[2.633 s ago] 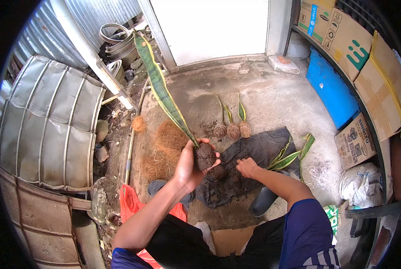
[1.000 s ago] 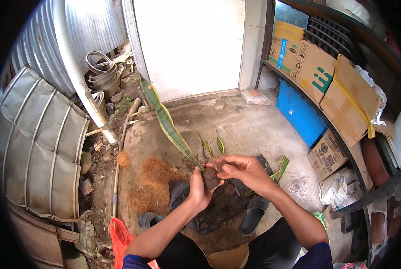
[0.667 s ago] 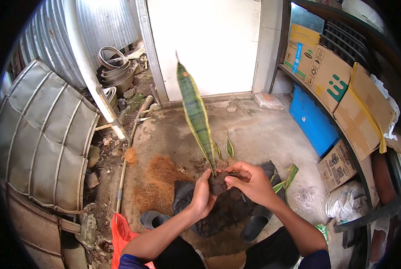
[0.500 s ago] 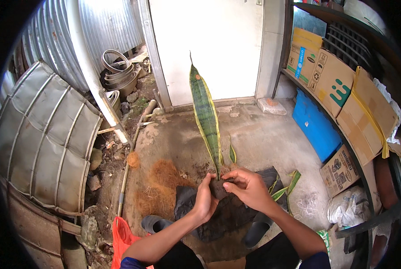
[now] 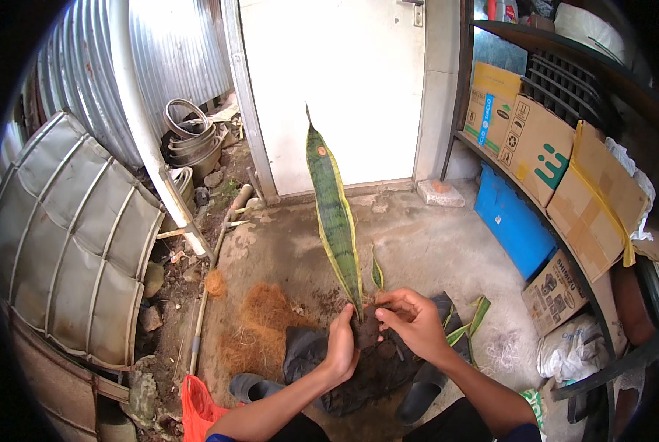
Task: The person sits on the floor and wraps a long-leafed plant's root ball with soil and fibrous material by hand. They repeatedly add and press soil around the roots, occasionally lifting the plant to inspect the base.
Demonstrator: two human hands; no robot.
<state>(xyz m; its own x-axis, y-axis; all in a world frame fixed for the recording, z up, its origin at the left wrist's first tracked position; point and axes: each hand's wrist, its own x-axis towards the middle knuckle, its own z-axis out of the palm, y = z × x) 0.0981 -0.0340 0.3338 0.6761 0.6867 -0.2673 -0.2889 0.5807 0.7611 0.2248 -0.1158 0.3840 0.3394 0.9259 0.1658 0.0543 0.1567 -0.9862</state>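
A tall snake plant (image 5: 331, 210), green with yellow leaf edges, stands upright between my hands, leaning slightly left. A small second shoot (image 5: 377, 274) rises beside it. My left hand (image 5: 339, 346) is closed round the left side of the dark soil clump (image 5: 366, 333) at its base. On the clump's right side, my right hand (image 5: 416, 324) has thumb and fingers curled close together at its edge; whether they pinch any soil is too small to tell. Below them lies a black plastic sheet (image 5: 306, 359) with loose soil on it.
Brown coir fibre (image 5: 261, 313) lies left of the sheet, and a red plastic bag (image 5: 199, 409) nearer me. Yellow-edged leaves (image 5: 479, 317) and pale stringy roots (image 5: 502, 352) lie right. Shelving with cardboard boxes (image 5: 539, 140) and a blue bin (image 5: 513, 221) stands along the right.
The head view has tilted up a little, so the scene sits lower. My right hand has drawn slightly right, and more of the soil clump shows between my hands.
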